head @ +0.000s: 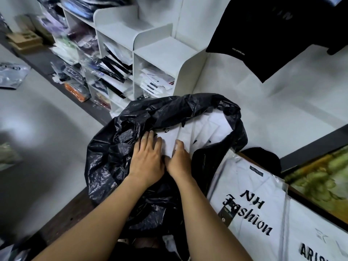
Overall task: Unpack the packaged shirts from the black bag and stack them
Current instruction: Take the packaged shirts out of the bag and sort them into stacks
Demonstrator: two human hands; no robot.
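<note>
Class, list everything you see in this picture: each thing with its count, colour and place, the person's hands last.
black bag: one, black, centre, mouth open.
packaged shirts: several, white, inside the bag.
laid-out shirt packs: two showing, white with black lettering, right of the bag.
shelf unit: one, white, behind the bag, holding packaged clothes.
T-shirt: one, black, hanging top right.
cardboard boxes: a few, brown, top left.
left hand: one, flat on a shirt pack in the bag.
right hand: one, beside it, thumb on the pack, fingers hidden.
</note>
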